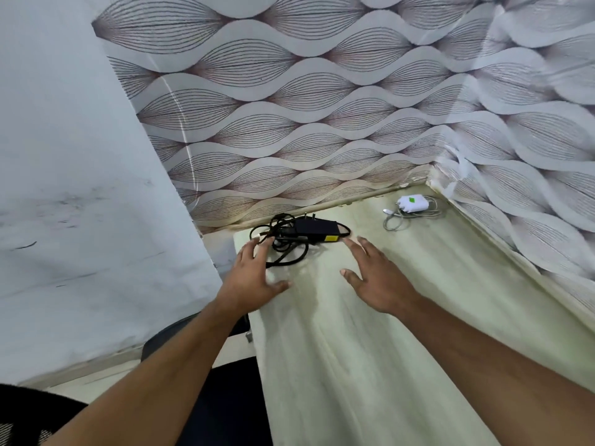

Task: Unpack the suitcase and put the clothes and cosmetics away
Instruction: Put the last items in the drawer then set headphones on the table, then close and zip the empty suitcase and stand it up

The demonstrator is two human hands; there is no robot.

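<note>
No suitcase, clothes or cosmetics are in view. A black power adapter [314,229] with a tangled black cable [281,243] lies at the far left end of a pale wooden table [370,349]. My left hand [254,278] hovers with spread fingers just in front of the cable, fingertips near it. To the right of the adapter my right hand [373,275] reaches forward, flat and open, its fingertips close to the adapter's yellow label. Neither hand holds anything.
A white charger [413,203] with a coiled white cable lies in the table's far right corner. Patterned wallpaper [306,107] covers the walls behind and to the right. A plain white wall [64,188] stands on the left, with a dark chair [209,397] below it.
</note>
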